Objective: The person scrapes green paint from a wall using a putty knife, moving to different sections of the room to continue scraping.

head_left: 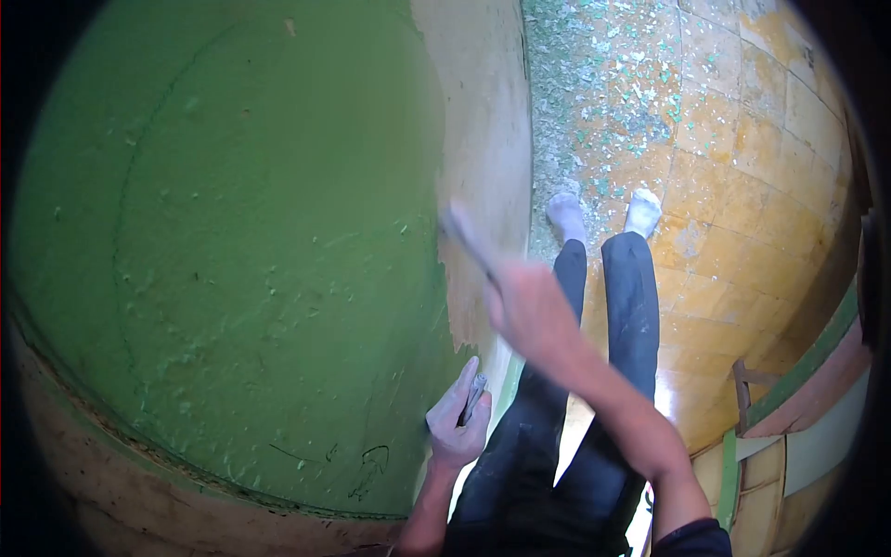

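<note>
**Q:** Head view: report both hands.

**A:** The right hand (524,311) is clenched on the handle of a scraper (467,243). The scraper is motion-blurred, and its blade meets the ragged edge where green paint (232,232) gives way to bare plaster (487,139). The left hand (457,422) sits lower, against the wall, with its fingers curled round a slim grey tool (474,397). The tool's type cannot be told.

**Q:** What is the recommended technique for this stroke?

**A:** As a judgement from the frame:
1. Hold the blade at a shallow angle.
2. Drive from the exposed edge into the painted area, so the film lifts and the plaster is not gouged.
3. Use short, overlapping strokes.
4. Keep the left hand below the blade path, since it lies near the stroke line.

**Q:** What is the surface condition?

**A:** Paint covers most of the wall left of the edge. It shows nicks, ridges and a few dark scribbles low down. The plaster forms a vertical strip to the right. A brown band (93,464) runs beneath the paint.

**Q:** And the room?

**A:** The floor tiles (742,186) are yellow-orange, worn and glossy. Paint flakes (603,84) lie thick at the wall base and thinner farther out. The feet (566,209) stand among them, pale, either socked or dusty. Loose flakes on glossy tile may be slippery. Green-and-white trim (807,371) shows at lower right.
</note>
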Action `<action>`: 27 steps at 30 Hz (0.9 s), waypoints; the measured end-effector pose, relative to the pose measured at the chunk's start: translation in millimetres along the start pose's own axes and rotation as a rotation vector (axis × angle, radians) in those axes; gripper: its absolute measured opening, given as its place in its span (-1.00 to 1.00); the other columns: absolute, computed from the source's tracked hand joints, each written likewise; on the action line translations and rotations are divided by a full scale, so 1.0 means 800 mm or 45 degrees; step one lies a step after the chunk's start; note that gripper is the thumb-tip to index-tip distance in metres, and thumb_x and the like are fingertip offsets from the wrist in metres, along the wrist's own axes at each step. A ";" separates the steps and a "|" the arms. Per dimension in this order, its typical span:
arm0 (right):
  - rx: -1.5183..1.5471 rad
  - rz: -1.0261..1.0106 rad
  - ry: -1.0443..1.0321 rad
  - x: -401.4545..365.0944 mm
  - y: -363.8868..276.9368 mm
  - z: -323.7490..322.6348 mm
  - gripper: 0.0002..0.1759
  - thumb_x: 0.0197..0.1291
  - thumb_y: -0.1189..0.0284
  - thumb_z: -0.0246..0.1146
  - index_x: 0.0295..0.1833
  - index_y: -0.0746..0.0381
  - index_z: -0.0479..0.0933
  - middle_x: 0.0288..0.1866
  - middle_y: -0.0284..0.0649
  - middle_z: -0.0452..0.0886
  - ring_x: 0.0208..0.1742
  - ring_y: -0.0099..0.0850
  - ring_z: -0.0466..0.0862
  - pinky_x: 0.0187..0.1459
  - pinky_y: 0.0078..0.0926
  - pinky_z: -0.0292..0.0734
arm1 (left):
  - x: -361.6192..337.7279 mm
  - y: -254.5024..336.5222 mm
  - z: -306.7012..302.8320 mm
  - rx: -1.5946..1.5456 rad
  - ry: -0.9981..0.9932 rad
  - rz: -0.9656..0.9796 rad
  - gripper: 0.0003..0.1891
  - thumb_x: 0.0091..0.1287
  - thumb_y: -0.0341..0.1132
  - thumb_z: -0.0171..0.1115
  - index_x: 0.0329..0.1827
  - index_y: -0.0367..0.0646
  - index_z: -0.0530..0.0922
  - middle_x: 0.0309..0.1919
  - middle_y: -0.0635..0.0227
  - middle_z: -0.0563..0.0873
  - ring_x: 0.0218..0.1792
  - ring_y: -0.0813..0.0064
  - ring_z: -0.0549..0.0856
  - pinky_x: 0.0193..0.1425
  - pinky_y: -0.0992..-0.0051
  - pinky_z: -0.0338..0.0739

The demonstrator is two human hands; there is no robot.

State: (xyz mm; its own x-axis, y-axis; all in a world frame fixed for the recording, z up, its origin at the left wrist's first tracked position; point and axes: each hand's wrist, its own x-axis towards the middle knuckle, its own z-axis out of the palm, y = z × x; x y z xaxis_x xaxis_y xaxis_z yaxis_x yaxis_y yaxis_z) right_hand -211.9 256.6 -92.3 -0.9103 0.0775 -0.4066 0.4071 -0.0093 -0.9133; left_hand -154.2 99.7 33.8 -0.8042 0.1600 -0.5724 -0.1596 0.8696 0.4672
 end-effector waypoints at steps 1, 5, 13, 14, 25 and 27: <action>-0.018 0.011 -0.020 -0.004 0.002 0.003 -0.08 0.08 0.70 0.00 0.64 -0.01 0.19 -0.39 0.26 0.55 -0.41 0.14 0.63 -0.18 0.03 0.51 | 0.002 0.000 0.004 -0.013 0.019 0.021 -0.51 0.31 -0.55 0.28 0.33 -0.47 0.53 -0.23 0.06 0.75 -0.30 0.41 0.74 -0.14 0.46 0.62; -0.017 0.009 0.043 0.065 -0.006 -0.036 -0.07 0.05 0.73 -0.02 0.63 0.01 0.23 -0.22 0.24 0.63 -0.35 0.12 0.67 -0.10 -0.01 0.54 | 0.005 -0.012 0.012 0.011 0.072 0.123 -0.49 0.31 -0.50 0.29 0.35 -0.46 0.52 -0.36 0.23 0.69 -0.43 0.57 0.60 -0.25 0.52 0.54; 0.019 0.008 -0.028 0.048 -0.012 -0.030 -0.10 0.02 0.72 -0.06 0.60 0.12 0.26 0.20 0.19 0.60 -0.14 0.05 0.76 0.00 -0.22 0.63 | 0.011 0.003 0.003 0.009 -0.022 0.030 -0.53 0.32 -0.60 0.26 0.32 -0.49 0.52 -0.06 -0.10 0.78 -0.12 0.23 0.84 0.01 0.37 0.69; 0.015 -0.011 0.000 0.071 -0.014 -0.042 -0.10 0.02 0.73 -0.06 0.60 0.13 0.26 0.24 0.17 0.60 -0.12 0.05 0.76 0.04 -0.23 0.63 | 0.013 0.005 0.006 0.014 -0.020 0.040 -0.53 0.32 -0.60 0.26 0.32 -0.49 0.52 -0.06 -0.11 0.78 -0.12 0.22 0.84 0.00 0.37 0.69; -0.003 -0.095 0.079 0.114 -0.022 -0.066 -0.11 0.03 0.73 -0.05 0.59 0.14 0.28 0.26 0.06 0.61 -0.14 0.11 0.74 0.08 -0.21 0.63 | 0.018 0.001 0.012 0.048 0.028 0.098 -0.51 0.31 -0.52 0.29 0.33 -0.43 0.54 -0.23 0.06 0.78 -0.30 0.46 0.75 -0.12 0.49 0.62; 0.044 -0.068 0.069 0.113 -0.027 -0.067 -0.11 0.03 0.73 -0.04 0.59 0.13 0.28 0.24 0.07 0.62 -0.15 0.10 0.73 0.06 -0.20 0.63 | 0.016 0.003 0.009 0.052 0.005 0.051 -0.51 0.31 -0.52 0.29 0.33 -0.43 0.54 -0.21 0.05 0.78 -0.27 0.45 0.77 -0.11 0.48 0.63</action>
State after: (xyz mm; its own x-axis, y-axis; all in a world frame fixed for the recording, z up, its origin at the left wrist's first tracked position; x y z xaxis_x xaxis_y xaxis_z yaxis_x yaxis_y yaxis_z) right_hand -299.1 317.2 -108.3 -0.9249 0.1324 -0.3564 0.3545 -0.0379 -0.9343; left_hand -161.3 107.5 22.9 -0.8117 0.1930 -0.5512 -0.1041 0.8809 0.4617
